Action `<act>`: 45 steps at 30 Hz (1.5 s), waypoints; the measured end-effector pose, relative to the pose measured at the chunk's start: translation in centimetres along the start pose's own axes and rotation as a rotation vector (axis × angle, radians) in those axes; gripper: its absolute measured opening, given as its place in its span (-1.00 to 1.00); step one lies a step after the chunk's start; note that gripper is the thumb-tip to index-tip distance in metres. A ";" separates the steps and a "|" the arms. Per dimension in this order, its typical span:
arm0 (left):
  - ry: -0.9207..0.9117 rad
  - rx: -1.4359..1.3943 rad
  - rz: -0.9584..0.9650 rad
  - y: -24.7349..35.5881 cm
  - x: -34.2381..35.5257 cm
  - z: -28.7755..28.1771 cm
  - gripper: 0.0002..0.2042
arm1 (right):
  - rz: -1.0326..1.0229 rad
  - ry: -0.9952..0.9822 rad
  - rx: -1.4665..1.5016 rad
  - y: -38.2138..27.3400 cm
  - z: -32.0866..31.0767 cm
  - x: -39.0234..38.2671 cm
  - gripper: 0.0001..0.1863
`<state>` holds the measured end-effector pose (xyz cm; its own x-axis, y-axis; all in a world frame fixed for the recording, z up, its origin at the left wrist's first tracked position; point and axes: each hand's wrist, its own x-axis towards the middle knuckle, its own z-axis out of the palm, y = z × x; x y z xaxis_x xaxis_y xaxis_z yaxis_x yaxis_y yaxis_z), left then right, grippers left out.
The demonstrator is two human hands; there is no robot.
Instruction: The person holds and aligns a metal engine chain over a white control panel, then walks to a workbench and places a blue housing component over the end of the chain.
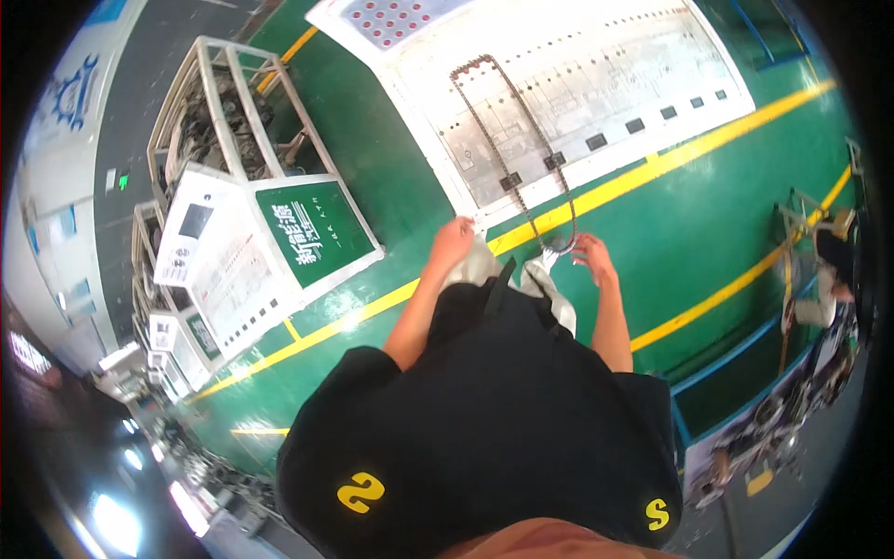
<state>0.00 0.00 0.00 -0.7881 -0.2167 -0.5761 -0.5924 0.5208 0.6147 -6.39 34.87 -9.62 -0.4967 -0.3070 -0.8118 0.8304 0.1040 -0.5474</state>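
A long dark chain (490, 130) lies in a narrow loop across a white panel (442, 154) with a printed diagram. Its near end hangs over the panel's front edge. My right hand (594, 258) is beside that hanging end, fingers apart, fingertips at or very near the links; I cannot tell if they touch. By the panel's near left corner, my left hand (453, 240) has its fingers curled in. Nothing shows in it, though its palm side is hidden.
Two white display stands (228, 265) with metal frames stand to the left, one with a green sign (307, 228). Yellow lines (372, 303) cross the green floor. On the right are a blue-edged workbench (726, 359) with metal parts and part of another person (829, 279).
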 end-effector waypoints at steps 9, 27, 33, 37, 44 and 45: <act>0.005 -0.709 -0.217 -1.1 -3.8 13.4 -0.67 | 0.056 -0.116 -0.146 -1.6 0.1 -2.7 -0.64; 0.399 -0.939 -0.157 1.5 -2.8 20.2 -0.65 | -0.236 -0.125 -0.545 -5.8 -3.5 0.3 -0.55; 0.205 -0.856 -0.293 4.0 -2.9 20.6 -0.48 | -0.118 -0.261 -0.724 -6.4 -4.1 1.8 -0.56; 0.131 -0.828 -0.333 2.7 -3.3 19.7 -0.51 | -0.091 -0.389 -0.671 -6.8 -3.2 1.7 -0.64; 0.196 -0.803 -0.283 2.8 -3.6 21.5 -0.53 | -0.099 -0.352 -0.816 -6.4 -3.4 1.3 -0.62; 0.189 -0.832 -0.310 2.9 -3.8 22.0 -0.52 | -0.086 -0.323 -0.869 -5.9 -3.7 0.9 -0.61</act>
<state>4.94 20.53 -7.84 -0.5441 -0.4177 -0.7276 -0.6538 -0.3325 0.6797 -12.68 37.44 -7.86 -0.3448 -0.5815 -0.7368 0.2488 0.7003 -0.6691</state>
